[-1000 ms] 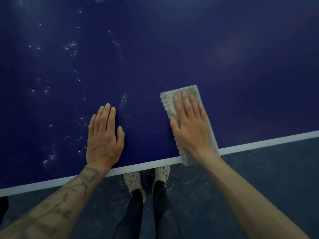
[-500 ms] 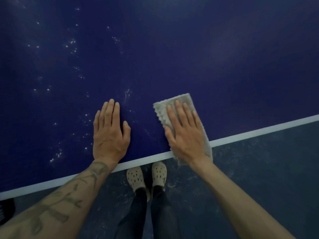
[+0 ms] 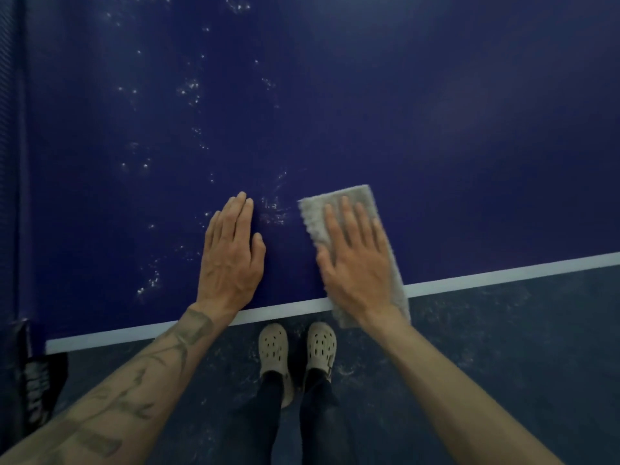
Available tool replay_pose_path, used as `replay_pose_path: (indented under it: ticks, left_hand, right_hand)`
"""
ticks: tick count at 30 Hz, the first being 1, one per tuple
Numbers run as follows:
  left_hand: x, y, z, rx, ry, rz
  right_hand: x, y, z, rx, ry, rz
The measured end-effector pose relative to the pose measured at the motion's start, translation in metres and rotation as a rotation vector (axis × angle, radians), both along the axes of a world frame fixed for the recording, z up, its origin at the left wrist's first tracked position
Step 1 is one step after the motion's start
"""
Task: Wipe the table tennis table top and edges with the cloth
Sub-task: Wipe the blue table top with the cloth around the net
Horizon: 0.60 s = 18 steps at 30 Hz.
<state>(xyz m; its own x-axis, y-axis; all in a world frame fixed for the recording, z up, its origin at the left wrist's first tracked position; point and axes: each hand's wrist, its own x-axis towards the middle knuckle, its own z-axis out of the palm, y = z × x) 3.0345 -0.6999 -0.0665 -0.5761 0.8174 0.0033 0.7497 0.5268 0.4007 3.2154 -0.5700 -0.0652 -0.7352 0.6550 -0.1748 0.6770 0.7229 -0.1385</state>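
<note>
Nearest to me, on my side of the white line [image 3: 285,309], two pale clogs [image 3: 273,347] stand side by side on the dark floor [image 3: 503,364]. At the left end of that line hangs a black thing with white marks [image 3: 37,384], can't tell what it is. Just past the line, the left hand [image 3: 231,260] lies flat on the blue table [image 3: 453,129], fingers straight and together, holding nothing. To its right, the right hand [image 3: 355,263] presses flat on the grey cloth [image 3: 339,199], fingers spread and straight, not curled around it. The cloth lies across the white line, its near end poking out over the floor and its far end sitting on the blue top. Further beyond the line, white specks [image 3: 191,92] are scattered over the table's left part.
</note>
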Motion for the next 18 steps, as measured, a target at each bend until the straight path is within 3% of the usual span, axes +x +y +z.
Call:
replay_pose_path:
  ticks: [3,6,9,13,18]
  left_hand:
    - [-0.017,-0.015,0.007,-0.030,0.017,0.007]
    - [-0.044,-0.019,0.006,-0.040,0.046,-0.006]
    - [-0.071,-0.013,0.000,-0.024,0.091,-0.037]
    - [-0.097,-0.001,-0.004,-0.028,0.109,-0.042]
    - [-0.118,0.005,-0.005,-0.028,0.110,-0.077]
  right_hand:
    - [0.000,0.022,0.006,-0.007,-0.046,-0.192]
    - [-0.051,0.013,0.004,-0.008,0.041,-0.305]
    - [-0.094,-0.034,-0.007,-0.014,0.119,-0.171]
    - [-0.077,-0.078,-0.011,-0.024,0.113,-0.017]
    - [-0.060,-0.025,-0.002,0.032,-0.041,-0.237]
